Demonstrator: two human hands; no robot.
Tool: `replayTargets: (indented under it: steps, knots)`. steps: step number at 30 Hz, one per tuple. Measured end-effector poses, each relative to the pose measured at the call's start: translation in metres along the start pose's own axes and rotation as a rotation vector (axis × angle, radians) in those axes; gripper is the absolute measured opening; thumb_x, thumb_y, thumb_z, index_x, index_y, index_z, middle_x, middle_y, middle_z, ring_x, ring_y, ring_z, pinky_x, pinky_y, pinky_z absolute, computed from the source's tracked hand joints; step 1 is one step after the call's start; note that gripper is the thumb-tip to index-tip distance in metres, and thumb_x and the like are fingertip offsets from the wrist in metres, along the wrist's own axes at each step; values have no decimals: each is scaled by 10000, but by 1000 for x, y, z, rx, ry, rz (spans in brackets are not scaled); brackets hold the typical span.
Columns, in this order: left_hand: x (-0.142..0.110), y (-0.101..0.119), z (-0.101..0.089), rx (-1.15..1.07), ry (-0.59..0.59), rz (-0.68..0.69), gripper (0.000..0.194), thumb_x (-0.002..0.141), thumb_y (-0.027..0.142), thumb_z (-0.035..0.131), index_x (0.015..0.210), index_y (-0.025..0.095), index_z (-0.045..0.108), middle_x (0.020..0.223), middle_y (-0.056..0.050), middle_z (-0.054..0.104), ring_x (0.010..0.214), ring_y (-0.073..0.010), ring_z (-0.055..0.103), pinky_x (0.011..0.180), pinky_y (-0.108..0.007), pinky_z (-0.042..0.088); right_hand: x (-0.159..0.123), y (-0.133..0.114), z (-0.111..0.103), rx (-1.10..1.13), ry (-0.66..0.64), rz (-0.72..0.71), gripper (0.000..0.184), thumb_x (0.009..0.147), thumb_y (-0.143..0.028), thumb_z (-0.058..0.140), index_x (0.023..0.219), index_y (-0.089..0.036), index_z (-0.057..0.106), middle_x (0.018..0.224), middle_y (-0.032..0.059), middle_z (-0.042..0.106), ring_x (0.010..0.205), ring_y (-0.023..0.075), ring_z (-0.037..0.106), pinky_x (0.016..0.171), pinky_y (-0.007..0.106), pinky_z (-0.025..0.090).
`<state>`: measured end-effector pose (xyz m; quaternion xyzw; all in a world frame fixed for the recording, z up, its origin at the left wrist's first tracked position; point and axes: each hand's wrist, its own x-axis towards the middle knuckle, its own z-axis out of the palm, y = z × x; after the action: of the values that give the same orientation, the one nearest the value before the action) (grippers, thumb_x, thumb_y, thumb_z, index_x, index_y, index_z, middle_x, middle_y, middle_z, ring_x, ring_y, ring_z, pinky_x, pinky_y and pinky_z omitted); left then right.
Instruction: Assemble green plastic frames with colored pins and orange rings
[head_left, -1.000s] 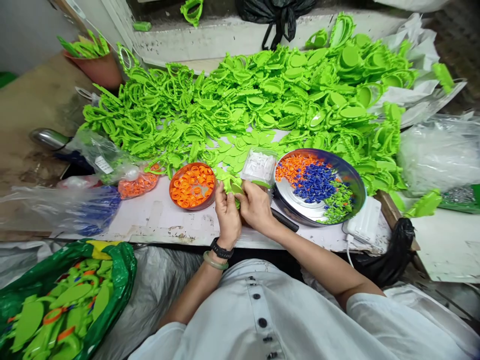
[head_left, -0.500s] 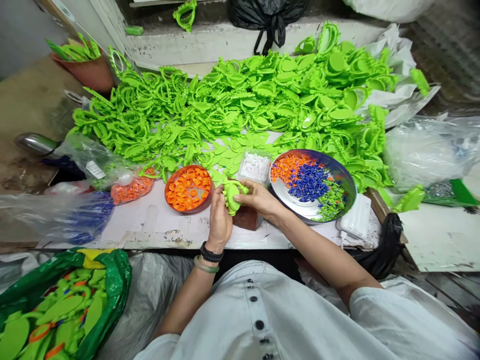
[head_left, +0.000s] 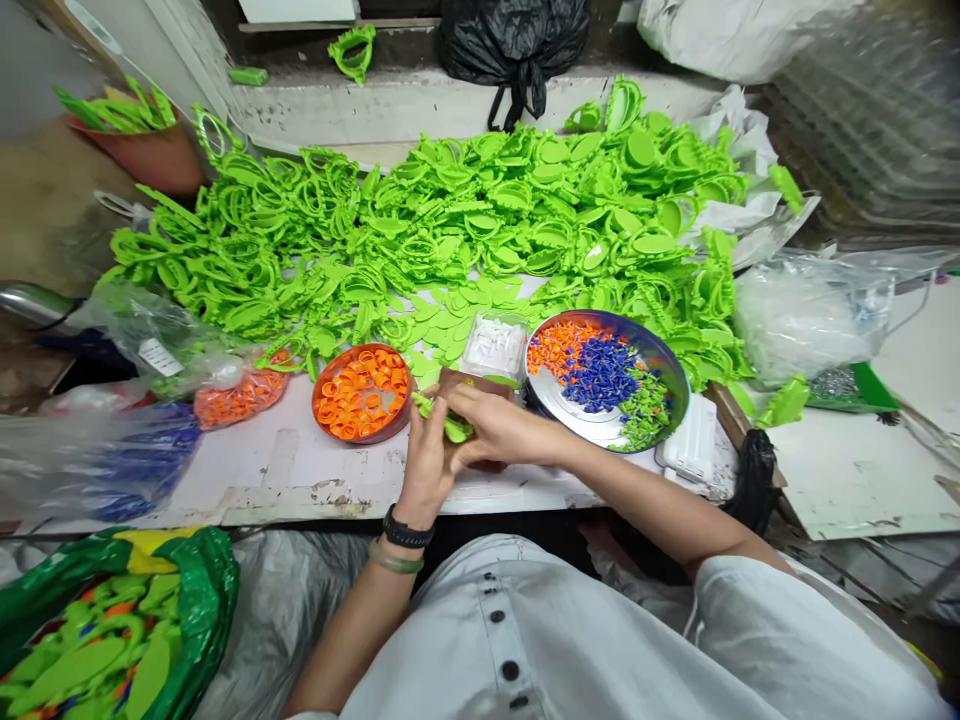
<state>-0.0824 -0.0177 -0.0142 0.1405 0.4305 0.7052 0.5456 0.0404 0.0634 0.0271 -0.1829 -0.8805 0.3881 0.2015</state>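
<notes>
Between my two hands is a green plastic piece (head_left: 456, 430), mostly hidden by the fingers. My left hand (head_left: 426, 465) is closed around its left side. My right hand (head_left: 499, 428) grips it from the right, fingers bent over the top. Just behind them stands a brown block (head_left: 478, 380). Left of my hands, a round orange tub (head_left: 324, 428) holds orange plastic rings (head_left: 360, 392). To the right, a round tin (head_left: 679, 385) holds small orange, blue and green parts (head_left: 604, 370). A clear box (head_left: 495, 342) of white pieces sits behind the block.
A large heap of green plastic parts (head_left: 480, 200) covers the table's back. Bags of orange parts (head_left: 240, 388) and blue parts (head_left: 150, 460) lie left. A green sack (head_left: 214, 590) of assembled pieces is at lower left. A white device (head_left: 690, 440) lies beside the tin.
My hands have lowered slightly toward me, and the green piece is turned and more covered by my fingers. The brown block behind them now shows more. The whole view has shifted a little.
</notes>
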Motion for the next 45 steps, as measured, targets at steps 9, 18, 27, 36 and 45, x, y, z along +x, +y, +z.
replayTargets:
  steps: [9,18,27,36,45]
  knots:
    - [3,9,1,-311,-44,-346,396,829,215,549,1222,261,556,1118,-76,662,1085,-299,650,900,-591,522,65,96,-41,-716,-48,665,273,827,-57,533,1007,-42,738,1064,279,714,1035,351,678,842,392,481]
    - [4,2,6,-210,-79,-321,601,873,187,536,1424,386,402,1208,-51,642,1081,-277,663,892,-596,544,43,56,-26,-548,18,518,274,906,-192,525,1147,-143,646,1027,93,747,916,196,674,821,279,466]
    - [0,-6,24,-166,-41,-300,628,852,127,490,1438,349,458,1278,-26,640,869,-163,665,755,-327,581,0,26,12,-430,269,80,142,924,-215,595,983,-166,714,871,74,730,850,211,619,823,351,391]
    - [-6,-7,28,-147,-51,-387,534,862,129,482,1350,341,527,1217,-30,677,914,-187,688,775,-385,603,-37,24,-19,-367,190,3,289,968,-296,553,1200,-182,683,1171,119,681,1056,231,600,906,386,462]
    - [-11,-5,27,-114,-42,-424,350,871,134,496,1182,255,602,1172,-67,687,1103,-325,668,765,-539,611,-158,67,-108,-791,-279,801,218,852,-167,559,946,-187,755,931,89,767,883,233,697,703,274,425]
